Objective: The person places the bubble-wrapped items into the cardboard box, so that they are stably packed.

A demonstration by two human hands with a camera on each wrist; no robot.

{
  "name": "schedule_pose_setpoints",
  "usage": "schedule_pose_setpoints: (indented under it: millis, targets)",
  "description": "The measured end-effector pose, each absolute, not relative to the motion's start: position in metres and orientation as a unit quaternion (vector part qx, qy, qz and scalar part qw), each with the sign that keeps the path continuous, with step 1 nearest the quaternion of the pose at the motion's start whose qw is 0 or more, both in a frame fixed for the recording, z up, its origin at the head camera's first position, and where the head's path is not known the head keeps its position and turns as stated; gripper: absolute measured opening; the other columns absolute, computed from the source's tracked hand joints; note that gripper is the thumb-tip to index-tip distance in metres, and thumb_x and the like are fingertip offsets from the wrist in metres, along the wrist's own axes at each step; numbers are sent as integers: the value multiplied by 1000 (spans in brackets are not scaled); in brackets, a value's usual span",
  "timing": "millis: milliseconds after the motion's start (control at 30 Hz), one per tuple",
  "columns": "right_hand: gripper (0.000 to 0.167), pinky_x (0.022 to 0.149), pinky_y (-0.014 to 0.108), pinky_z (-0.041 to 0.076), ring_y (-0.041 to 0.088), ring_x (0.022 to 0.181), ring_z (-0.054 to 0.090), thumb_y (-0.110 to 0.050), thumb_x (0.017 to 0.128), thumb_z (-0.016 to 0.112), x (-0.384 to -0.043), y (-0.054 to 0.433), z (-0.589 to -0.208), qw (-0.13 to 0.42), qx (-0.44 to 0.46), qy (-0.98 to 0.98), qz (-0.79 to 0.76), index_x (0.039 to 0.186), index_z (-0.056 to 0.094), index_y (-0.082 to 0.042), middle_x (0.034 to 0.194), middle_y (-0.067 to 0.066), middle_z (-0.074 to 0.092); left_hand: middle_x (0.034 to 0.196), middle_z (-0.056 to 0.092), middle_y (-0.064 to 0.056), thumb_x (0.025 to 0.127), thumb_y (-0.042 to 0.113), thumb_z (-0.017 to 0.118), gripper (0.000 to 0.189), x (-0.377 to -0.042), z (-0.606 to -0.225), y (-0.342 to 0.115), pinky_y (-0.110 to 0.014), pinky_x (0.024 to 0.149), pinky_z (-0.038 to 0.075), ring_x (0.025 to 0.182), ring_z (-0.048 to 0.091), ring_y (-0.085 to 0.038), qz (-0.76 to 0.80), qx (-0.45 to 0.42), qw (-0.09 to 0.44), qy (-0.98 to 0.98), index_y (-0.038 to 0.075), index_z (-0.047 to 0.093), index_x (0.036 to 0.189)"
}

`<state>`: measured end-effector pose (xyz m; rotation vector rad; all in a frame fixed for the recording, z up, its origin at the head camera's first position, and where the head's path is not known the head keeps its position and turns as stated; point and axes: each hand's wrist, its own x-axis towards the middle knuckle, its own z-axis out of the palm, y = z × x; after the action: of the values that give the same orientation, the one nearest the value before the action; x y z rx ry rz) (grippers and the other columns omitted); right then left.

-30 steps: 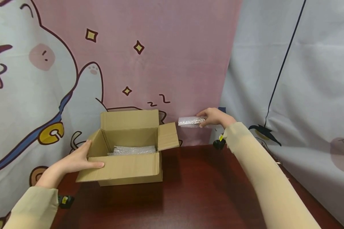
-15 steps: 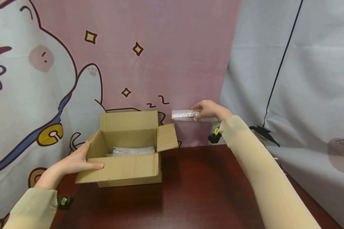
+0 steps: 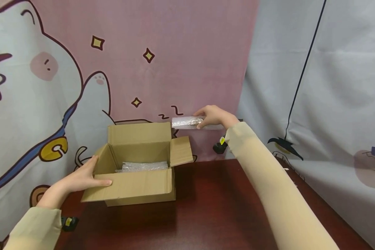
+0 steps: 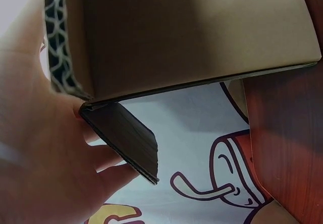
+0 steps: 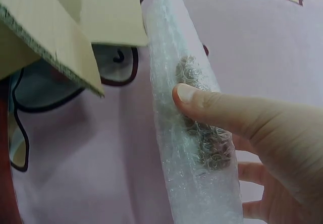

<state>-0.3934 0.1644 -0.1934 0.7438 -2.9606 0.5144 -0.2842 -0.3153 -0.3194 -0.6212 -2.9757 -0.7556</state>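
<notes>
An open cardboard box (image 3: 146, 198) stands on the table with its flaps spread outward. My left hand (image 3: 81, 177) holds its near left corner, thumb over the front flap (image 3: 137, 182). In the left wrist view, the fingers (image 4: 118, 176) lie behind a side flap (image 4: 123, 138). Bubble wrap (image 3: 146, 166) shows inside the box; whatever it covers is hidden. Up beyond the box's right flap (image 3: 180, 151), my right hand (image 3: 213, 116) grips a long bubble-wrapped package (image 5: 174, 108) between thumb and fingers. Something dark and patterned shows through the plastic, too blurred to identify.
The dark red table (image 3: 218, 208) extends in front and to the right of the box. A pink cartoon curtain (image 3: 199, 62) hangs close behind, and a pale one (image 3: 331, 86) borders the right side. Cord-like trim (image 3: 288, 163) runs along the table's right edge.
My right hand has carried the wrapped package leftward and a little upward, bringing it near the box's back right corner. My left hand stays on the box.
</notes>
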Motion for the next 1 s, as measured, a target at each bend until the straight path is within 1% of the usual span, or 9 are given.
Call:
schedule_pose_setpoints:
  millis: [333, 467, 567, 700, 867, 1000]
  targets:
    - [59, 104, 41, 37, 24, 126, 48, -25, 80, 81, -393, 126, -193, 24, 261, -950, 169, 134, 61, -14, 134, 6, 58, 148, 5, -45, 78, 42, 78, 120, -285, -319, -315, -73, 100, 18, 134, 10, -61, -238, -194, 3, -952, -19, 1, 145]
    - [60, 105, 39, 37, 23, 127, 47, -27, 80, 81, -392, 109, -195, 20, 273, -948, 162, 136, 60, -17, 137, 4, 56, 147, 6, -46, 77, 41, 79, 120, -283, -319, -315, -73, 99, 19, 133, 11, -62, -240, -197, 4, -951, -19, 1, 145]
    - [61, 107, 38, 35, 23, 129, 46, -28, 81, 80, -391, 97, -196, 18, 283, -946, 154, 136, 59, -16, 137, 3, 56, 147, 6, -46, 77, 40, 79, 120, -282, -318, -316, -73, 99, 19, 133, 11, -62, -243, -199, 5, -949, -20, 2, 145]
    - [60, 106, 37, 36, 22, 128, 47, -28, 81, 80, -388, 83, -197, 18, 292, -944, 155, 136, 59, -16, 137, 2, 56, 147, 5, -47, 78, 40, 79, 120, -282, -317, -316, -73, 100, 19, 133, 10, -62, -244, -199, 3, -949, -21, 1, 144]
    - [61, 104, 35, 38, 20, 128, 48, -30, 82, 79, -391, 70, -205, 20, 304, -938, 162, 138, 57, -17, 138, 0, 56, 147, 4, -46, 78, 40, 79, 120, -282, -317, -316, -73, 100, 18, 133, 9, -62, -245, -200, 1, -949, -20, 0, 145]
    - [60, 104, 33, 39, 18, 127, 49, -30, 82, 79, -392, 59, -210, 27, 314, -934, 165, 137, 58, -17, 138, 0, 56, 147, 6, -46, 78, 40, 79, 119, -282, -317, -316, -73, 99, 19, 133, 12, -62, -244, -205, 5, -948, -19, 1, 145]
